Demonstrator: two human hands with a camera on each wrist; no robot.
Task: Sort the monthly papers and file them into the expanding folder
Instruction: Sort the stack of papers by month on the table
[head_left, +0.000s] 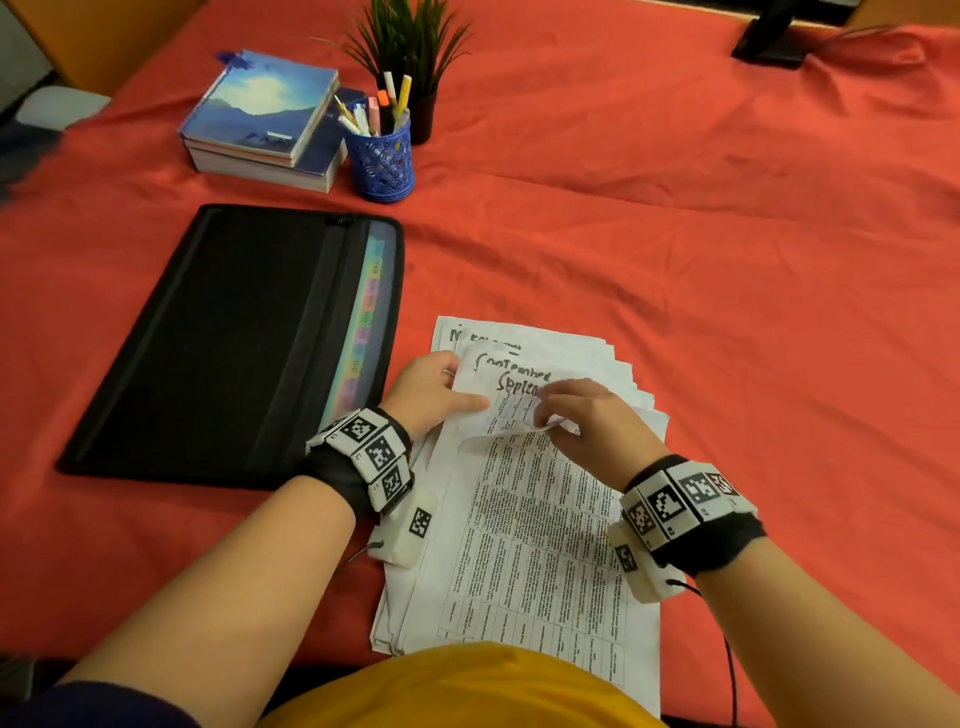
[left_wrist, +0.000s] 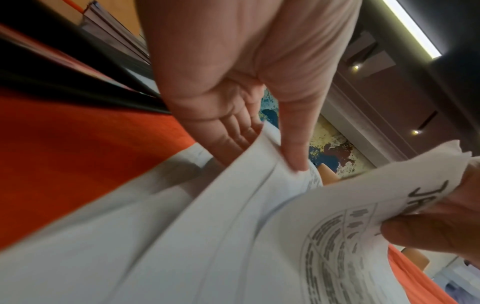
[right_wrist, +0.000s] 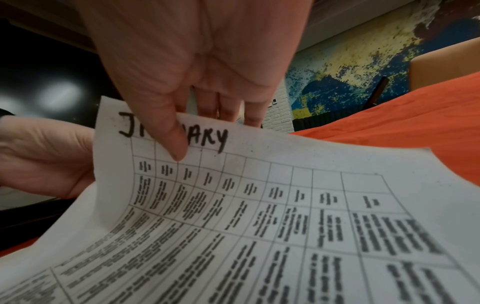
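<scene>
A stack of printed monthly papers (head_left: 550, 348) lies on the red cloth near me. My right hand (head_left: 550, 415) pinches the top edge of the uppermost sheet (right_wrist: 285, 205), headed January, thumb (right_wrist: 176, 144) on top and fingers behind, and curls it up off the stack. Sheets headed September show underneath. My left hand (head_left: 457, 389) grips the left edge of the sheets below, with its thumb (left_wrist: 293, 148) on top and its fingers tucked under. The black expanding folder (head_left: 234, 338) lies flat to the left, its coloured tabs (head_left: 369, 322) facing the papers.
Behind the folder are stacked books (head_left: 265, 124), a blue pen cup (head_left: 382, 161) and a potted plant (head_left: 415, 57). A dark stand (head_left: 774, 41) sits at the far right. Red cloth (head_left: 727, 286) covers the table right of the papers.
</scene>
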